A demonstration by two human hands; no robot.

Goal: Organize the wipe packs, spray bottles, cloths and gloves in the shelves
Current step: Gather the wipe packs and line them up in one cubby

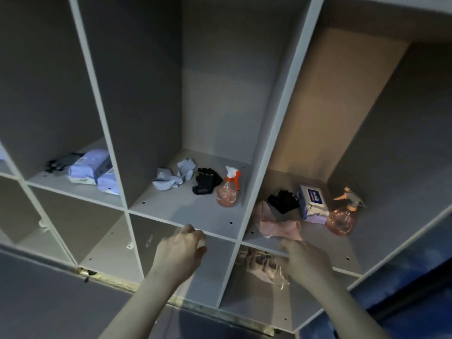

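Note:
Purple-white wipe packs lie in the left compartment, with dark gloves behind them. The middle compartment holds crumpled pale blue cloths, a black glove and a spray bottle of pink liquid. In the right compartment are a black glove, a wipe pack, a second spray bottle and a pink cloth. My left hand hovers at the middle shelf's front edge, fingers loosely curled and holding nothing. My right hand is at another pink cloth in the compartment below; any grip is hidden.
The white shelf unit has tall upright dividers and lower compartments. The lower left compartments show only small brackets. A worn strip runs along the unit's bottom front edge. Dark blue floor or fabric lies at the lower right.

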